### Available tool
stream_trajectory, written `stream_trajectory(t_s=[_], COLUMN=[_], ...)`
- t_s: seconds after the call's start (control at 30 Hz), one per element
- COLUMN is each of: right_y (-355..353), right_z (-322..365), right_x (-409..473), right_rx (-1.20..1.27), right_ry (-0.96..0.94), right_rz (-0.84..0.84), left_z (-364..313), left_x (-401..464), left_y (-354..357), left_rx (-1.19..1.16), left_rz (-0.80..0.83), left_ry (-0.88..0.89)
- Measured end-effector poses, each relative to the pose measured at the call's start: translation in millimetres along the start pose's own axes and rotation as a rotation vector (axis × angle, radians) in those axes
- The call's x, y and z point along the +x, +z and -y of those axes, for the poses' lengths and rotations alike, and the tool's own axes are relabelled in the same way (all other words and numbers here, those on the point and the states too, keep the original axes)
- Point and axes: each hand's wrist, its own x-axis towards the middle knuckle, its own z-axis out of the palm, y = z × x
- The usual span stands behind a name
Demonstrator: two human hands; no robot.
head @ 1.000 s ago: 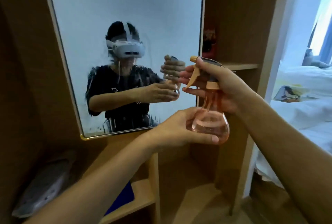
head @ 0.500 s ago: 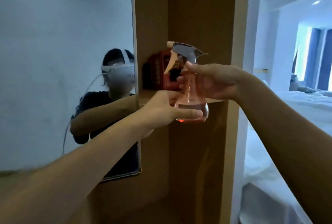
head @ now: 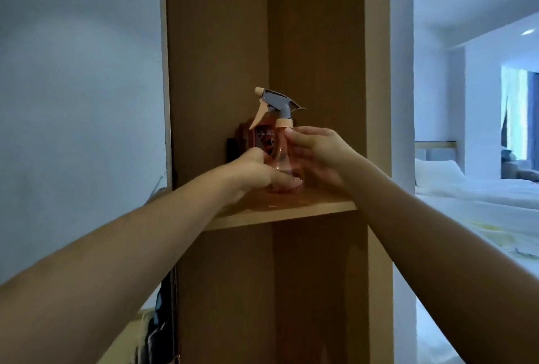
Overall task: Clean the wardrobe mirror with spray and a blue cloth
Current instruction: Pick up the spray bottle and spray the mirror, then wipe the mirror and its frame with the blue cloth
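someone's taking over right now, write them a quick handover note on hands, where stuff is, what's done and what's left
Left hand: wrapped around the base of the spray bottle.
Right hand: fingers on the bottle's neck and side.
Bottle: upright, its base on or just above the wooden shelf, in front of a red box at the back; nozzle points left, toward the mirror.
Blue cloth: not in view.
Done: bottle brought to the shelf.
Left: let go, find the cloth, wipe the mirror. Whether it is already sprayed cannot be told from here.

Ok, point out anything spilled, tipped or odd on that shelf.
Nothing stands out. The spray bottle stands upright on the wooden shelf, both hands around it, no liquid visible on the board.
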Motion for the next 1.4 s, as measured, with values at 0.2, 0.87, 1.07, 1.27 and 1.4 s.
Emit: stream_trajectory(t_s=[0.2, 0.87, 1.07, 1.27, 1.4], right_y=[-5.6, 58.8, 133.6, 225.5, 284.8], right_z=[-28.4, -32.2, -75.7, -133.1, -172.0], right_x=[18.6, -99.5, -190.5, -259.5, -282.4], right_rx=[-0.015, -0.298, -0.225, -0.158, -0.177], right_ry=[0.034, -0.212, -0.082, 0.092, 0.214], right_rz=[0.028, -0.197, -0.098, -0.070, -0.028], left_z=[19.8, 55.6, 127.9, 205.7, 250.8], left_x=[15.6, -127.5, -237.6, -333.1, -376.9], left_y=[3.1, 15.3, -7.0, -52.2, -84.5], left_rx=[-0.027, -0.108, -0.193, -0.161, -0.127], left_rz=[0.010, -0.181, -0.139, -0.182, -0.188], left_ry=[-0.075, 0.326, 0.237, 0.090, -0.002])
